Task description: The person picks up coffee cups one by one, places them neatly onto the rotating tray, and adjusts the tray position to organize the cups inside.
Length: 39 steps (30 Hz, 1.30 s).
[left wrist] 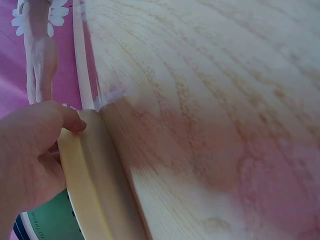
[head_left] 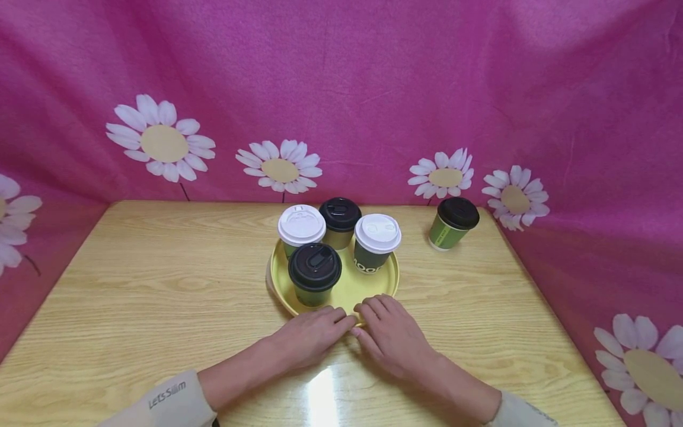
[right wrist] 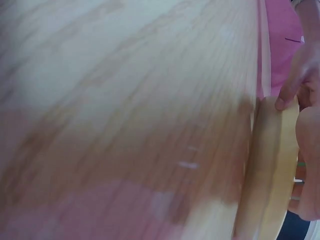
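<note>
A round yellow tray [head_left: 349, 290] lies on the table with several lidded paper cups standing on it. My left hand [head_left: 315, 335] pinches its near rim, thumb outside and fingers over the inner side. Close beside it, my right hand [head_left: 392, 338] grips the same rim. Nearest the left hand stands a black-lidded green cup [head_left: 315, 276]. Behind that are a white-lidded cup [head_left: 301, 225] and a black-lidded brownish cup [head_left: 340, 219]. A dark cup with a white lid [head_left: 376, 237] and pale lettering stands at the tray's right.
Off the tray, a green cup with a black lid [head_left: 450, 228] stands near the back right of the wooden table [head_left: 176, 284]. A pink cloth [head_left: 363, 101] with large daisies hangs behind the table and along its sides.
</note>
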Each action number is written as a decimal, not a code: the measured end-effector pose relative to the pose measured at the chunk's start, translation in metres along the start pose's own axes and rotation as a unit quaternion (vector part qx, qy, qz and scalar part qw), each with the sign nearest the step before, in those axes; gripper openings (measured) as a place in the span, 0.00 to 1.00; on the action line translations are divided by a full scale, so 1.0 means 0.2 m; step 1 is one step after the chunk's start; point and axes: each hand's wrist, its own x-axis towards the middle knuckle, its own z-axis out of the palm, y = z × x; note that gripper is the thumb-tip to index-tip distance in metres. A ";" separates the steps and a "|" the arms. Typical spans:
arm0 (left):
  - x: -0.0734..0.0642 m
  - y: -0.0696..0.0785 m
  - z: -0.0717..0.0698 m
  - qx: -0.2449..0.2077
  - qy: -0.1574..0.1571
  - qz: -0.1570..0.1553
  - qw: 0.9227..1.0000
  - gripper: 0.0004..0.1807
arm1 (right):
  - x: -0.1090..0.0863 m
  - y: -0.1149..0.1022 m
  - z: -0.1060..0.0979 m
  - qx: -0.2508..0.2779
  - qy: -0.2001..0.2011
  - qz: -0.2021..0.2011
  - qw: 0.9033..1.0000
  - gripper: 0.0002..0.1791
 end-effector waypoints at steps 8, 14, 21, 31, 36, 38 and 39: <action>0.00 0.00 -0.01 -0.004 -0.017 -0.006 1.000 0.19 | 0.01 0.11 -0.06 0.025 0.020 0.041 0.999 0.19; 0.00 0.00 -0.01 -0.010 -0.024 -0.012 1.000 0.20 | 0.01 0.22 -0.08 0.045 0.044 0.072 0.995 0.23; -0.01 0.00 -0.01 -0.015 -0.024 -0.009 1.000 0.22 | -0.01 0.38 -0.07 0.092 0.071 0.160 0.980 0.29; -0.02 -0.02 -0.01 -0.021 -0.010 0.003 1.000 0.21 | -0.06 0.62 -0.03 0.163 0.124 0.299 0.932 0.34; -0.03 -0.03 -0.02 -0.024 -0.005 0.004 1.000 0.19 | -0.06 0.70 -0.03 0.238 0.178 0.363 0.883 0.43; -0.03 -0.03 -0.02 -0.026 -0.005 0.006 1.000 0.19 | -0.06 0.74 -0.03 0.262 0.197 0.386 0.862 0.47; -0.03 -0.03 -0.02 -0.026 -0.005 0.006 1.000 0.20 | -0.06 0.75 -0.03 0.270 0.204 0.396 0.854 0.49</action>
